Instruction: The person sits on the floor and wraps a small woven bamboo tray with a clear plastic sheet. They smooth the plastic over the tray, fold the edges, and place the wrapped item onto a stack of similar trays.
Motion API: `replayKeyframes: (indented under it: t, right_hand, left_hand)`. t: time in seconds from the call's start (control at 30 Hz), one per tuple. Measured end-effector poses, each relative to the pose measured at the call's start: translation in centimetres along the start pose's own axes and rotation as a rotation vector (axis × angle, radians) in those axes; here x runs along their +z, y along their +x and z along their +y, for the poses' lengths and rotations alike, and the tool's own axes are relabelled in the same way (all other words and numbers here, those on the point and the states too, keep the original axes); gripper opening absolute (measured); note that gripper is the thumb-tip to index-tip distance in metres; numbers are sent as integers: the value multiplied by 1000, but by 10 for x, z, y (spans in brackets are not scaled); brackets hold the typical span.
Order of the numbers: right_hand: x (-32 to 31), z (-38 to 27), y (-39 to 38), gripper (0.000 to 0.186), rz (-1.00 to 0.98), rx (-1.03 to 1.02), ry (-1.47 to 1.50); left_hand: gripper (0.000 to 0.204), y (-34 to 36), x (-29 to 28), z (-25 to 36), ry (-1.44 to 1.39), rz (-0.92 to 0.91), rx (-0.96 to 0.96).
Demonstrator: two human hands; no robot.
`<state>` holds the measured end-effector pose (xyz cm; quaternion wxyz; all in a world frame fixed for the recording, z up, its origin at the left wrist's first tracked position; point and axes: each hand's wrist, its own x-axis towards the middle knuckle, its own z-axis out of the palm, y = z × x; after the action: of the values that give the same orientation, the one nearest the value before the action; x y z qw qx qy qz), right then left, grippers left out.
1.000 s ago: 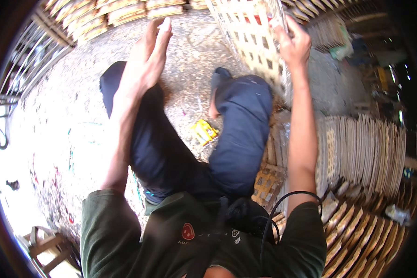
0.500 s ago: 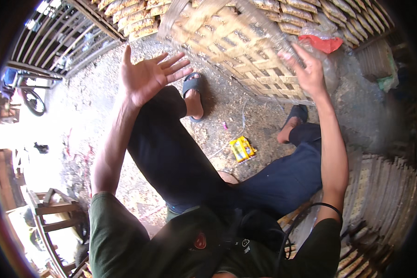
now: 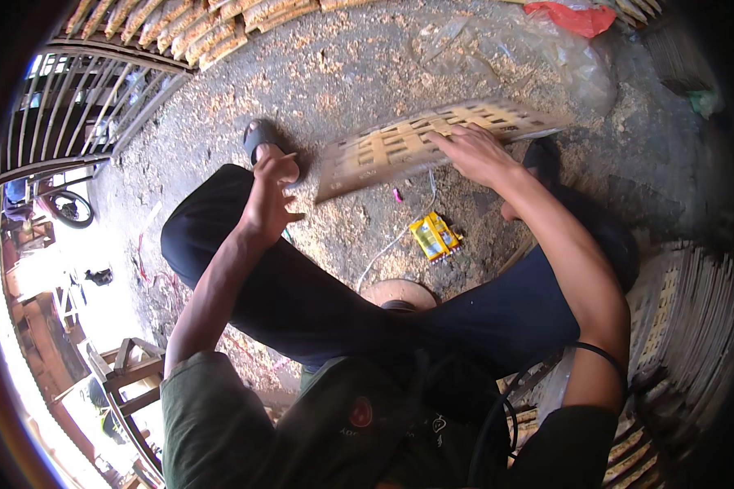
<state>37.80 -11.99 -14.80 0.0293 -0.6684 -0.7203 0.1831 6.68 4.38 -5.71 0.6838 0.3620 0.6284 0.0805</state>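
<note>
A flat woven bamboo panel (image 3: 359,163) slants low across the floor between my feet, slightly smeared by motion. My right hand (image 3: 473,153) is on it near the middle, fingers laid over the weave as it holds it. My left hand (image 3: 269,196) is empty, fingers apart, in front of my left foot and just left of the panel's end. A yellow packet (image 3: 434,236) lies on the littered floor (image 3: 391,61) below the panel, near a small pink item (image 3: 397,195) and a pale cord (image 3: 383,253).
Stacked filled bags (image 3: 187,24) line the back. A slatted wooden frame (image 3: 73,114), a wheel (image 3: 71,209) and a wooden stool (image 3: 130,375) are at left. Stacked panels (image 3: 685,310) stand at right; a red plastic sheet (image 3: 575,18) lies behind. A round object (image 3: 400,293) sits between my legs.
The panel has come down from upright at the upper right to low and nearly flat. My right hand moved down and leftward with it; my left hand turned from palm-up and dropped lower.
</note>
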Motion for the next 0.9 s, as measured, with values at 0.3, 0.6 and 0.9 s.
replayKeyframes:
  t: [0.3,0.6,0.9]
  right_hand:
    - [41,9,-22,49,-483,78,-44]
    - [62,-16,-17,27,-389,-52,88]
    - [46,-71,32,49,-72,110,338]
  left_hand:
    - [62,-21,-10,6,1693,-355,517]
    - [56,-35,-17,-6,1606,-528,661]
    - [49,-41,-32,-14,1636,-504,638]
